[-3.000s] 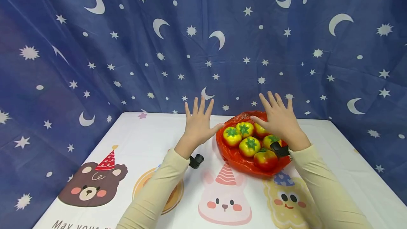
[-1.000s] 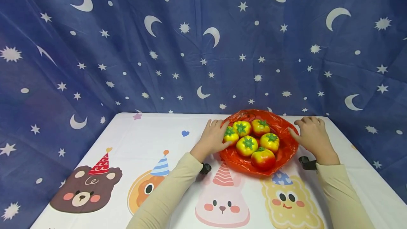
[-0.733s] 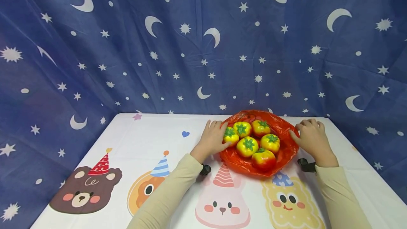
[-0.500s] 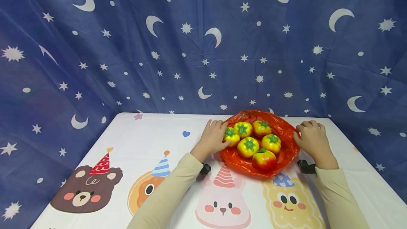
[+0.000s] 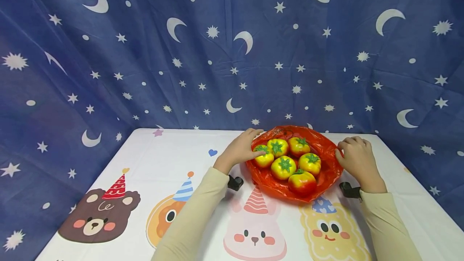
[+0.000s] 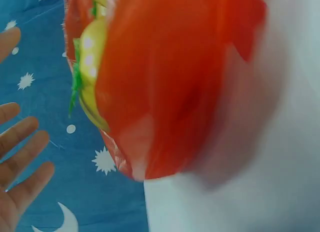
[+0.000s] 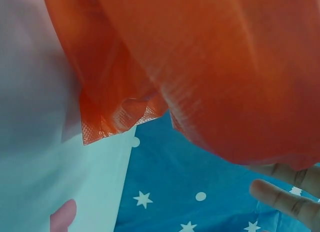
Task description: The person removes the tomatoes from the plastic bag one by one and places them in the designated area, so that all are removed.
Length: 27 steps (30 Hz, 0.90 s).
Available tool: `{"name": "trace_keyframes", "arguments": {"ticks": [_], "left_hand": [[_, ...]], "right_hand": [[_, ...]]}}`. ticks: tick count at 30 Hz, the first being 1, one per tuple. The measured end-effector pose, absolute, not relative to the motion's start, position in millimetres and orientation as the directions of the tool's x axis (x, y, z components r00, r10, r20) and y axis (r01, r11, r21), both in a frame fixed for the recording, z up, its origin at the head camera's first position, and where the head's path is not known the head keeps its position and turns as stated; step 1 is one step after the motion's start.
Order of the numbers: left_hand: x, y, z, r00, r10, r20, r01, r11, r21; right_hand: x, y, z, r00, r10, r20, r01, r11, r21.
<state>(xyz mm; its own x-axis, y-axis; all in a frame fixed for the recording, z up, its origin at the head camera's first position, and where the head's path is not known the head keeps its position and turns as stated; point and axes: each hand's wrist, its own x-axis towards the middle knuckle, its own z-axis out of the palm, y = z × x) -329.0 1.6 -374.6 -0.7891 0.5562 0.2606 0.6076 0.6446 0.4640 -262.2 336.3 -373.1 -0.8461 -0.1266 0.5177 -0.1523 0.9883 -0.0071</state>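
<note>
Left hand (image 5: 239, 148): fingers straight and spread, gripping nothing, thumb over the bag's left side. Right hand (image 5: 357, 158): fingers bent at the bag's right edge, one fingertip partly behind the plastic; whether they pinch it cannot be told. Red plastic bag (image 5: 273, 189), one, lying between the two sets of fingers, mouth spread wide; the hands seem placed to flank its rim. Tomato-like fruits (image 5: 283, 167), six, within the bag, the soft wall presumably keeping them together. White tablecloth (image 5: 188, 148) below the fingers, printed with party-hatted animals. Blue curtain (image 5: 203, 51) beyond the fingertips, with moons and stars.
</note>
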Motion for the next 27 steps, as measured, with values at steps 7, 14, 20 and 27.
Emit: {"name": "trace_keyframes", "arguments": {"ticks": [7,14,20,27], "left_hand": [[-334,4,-385,-0.838,0.493,0.235,0.489,0.485,0.725],[-335,7,-389,-0.898,0.417,0.141,0.317,0.390,0.865],[-336,7,-393,-0.905,0.421,0.067,0.179,0.232,0.956],[-339,4,-407,-0.873,0.477,0.099,0.130,0.032,0.991]], "right_hand": [[-262,337,-374,-0.836,-0.133,0.532,-0.164,0.986,-0.011],[-263,338,-374,-0.830,-0.142,0.539,-0.174,0.985,-0.009],[-263,338,-374,-0.832,-0.139,0.538,-0.177,0.984,-0.020],[-262,336,-374,-0.838,-0.129,0.530,-0.171,0.985,-0.032]]}}
